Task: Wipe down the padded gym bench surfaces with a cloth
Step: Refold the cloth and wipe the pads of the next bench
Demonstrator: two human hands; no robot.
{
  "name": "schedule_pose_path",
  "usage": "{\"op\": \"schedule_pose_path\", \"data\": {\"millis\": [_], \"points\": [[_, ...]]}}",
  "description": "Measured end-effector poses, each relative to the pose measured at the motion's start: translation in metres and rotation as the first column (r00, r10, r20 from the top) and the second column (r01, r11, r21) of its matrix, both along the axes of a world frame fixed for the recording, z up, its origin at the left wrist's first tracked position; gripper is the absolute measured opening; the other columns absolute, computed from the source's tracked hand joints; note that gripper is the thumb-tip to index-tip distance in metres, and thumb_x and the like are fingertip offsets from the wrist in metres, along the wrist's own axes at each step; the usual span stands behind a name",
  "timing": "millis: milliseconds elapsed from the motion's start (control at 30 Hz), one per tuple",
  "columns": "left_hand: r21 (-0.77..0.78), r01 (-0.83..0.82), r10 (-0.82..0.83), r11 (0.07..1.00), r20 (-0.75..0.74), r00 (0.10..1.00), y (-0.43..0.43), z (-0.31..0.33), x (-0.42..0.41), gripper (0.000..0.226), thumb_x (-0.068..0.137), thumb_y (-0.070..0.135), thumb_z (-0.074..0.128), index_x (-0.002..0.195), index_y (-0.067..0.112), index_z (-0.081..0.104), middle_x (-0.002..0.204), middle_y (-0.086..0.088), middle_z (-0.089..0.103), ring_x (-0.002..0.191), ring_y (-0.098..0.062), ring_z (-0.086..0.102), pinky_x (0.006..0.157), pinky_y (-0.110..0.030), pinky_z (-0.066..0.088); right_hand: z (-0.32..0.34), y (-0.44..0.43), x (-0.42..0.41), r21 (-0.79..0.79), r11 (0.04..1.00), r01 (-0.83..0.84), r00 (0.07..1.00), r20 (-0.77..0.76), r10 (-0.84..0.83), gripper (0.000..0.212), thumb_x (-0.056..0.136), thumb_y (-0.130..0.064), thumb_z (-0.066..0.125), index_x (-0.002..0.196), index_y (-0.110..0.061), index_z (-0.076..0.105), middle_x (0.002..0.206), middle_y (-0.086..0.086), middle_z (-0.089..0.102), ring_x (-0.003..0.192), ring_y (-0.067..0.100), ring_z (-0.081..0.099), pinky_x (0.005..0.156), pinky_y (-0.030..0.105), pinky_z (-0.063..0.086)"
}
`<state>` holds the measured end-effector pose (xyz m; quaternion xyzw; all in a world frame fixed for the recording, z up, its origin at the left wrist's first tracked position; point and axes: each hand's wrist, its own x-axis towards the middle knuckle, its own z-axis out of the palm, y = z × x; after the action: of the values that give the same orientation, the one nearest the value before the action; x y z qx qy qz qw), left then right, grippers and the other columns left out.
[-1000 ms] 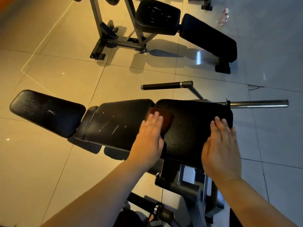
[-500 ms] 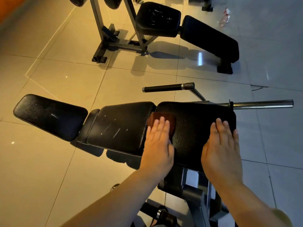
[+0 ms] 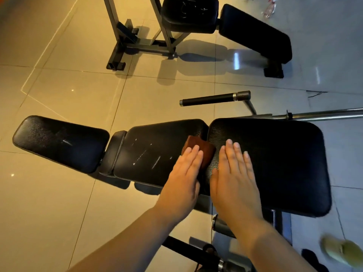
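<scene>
I see my left hand (image 3: 184,173) lying flat with straight, closed fingers, pressing a brown cloth (image 3: 198,146) down at the seam where the scuffed middle bench pad (image 3: 153,152) meets the large bench pad (image 3: 279,158) on the right. My right hand (image 3: 233,177) rests just beside it, palm down and fingers extended on the large pad, holding nothing. A third pad (image 3: 59,142) angles off to the left, and a second bench (image 3: 253,32) stands on the tiled floor (image 3: 59,203) beyond.
</scene>
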<state>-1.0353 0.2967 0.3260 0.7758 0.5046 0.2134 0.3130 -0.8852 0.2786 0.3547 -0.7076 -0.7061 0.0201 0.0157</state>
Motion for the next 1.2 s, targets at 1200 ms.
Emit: {"op": "schedule_pose_path", "data": {"millis": [1200], "points": [[-0.189,-0.145,0.179,0.971,0.173,0.969,-0.002,-0.049,-0.062,0.054,0.107,0.032,0.026,0.158,0.026,0.01,0.166,0.014,0.003,0.15,0.0,-0.008,0.125,-0.034,0.005,-0.025,0.046,-0.069,-0.061,0.998,0.011,0.976,0.216,0.002,0.063,0.103,-0.038,0.014,0.156,-0.004,0.022,0.164,0.015,0.017,0.154,0.03,0.011,0.122,0.057,0.013]]}}
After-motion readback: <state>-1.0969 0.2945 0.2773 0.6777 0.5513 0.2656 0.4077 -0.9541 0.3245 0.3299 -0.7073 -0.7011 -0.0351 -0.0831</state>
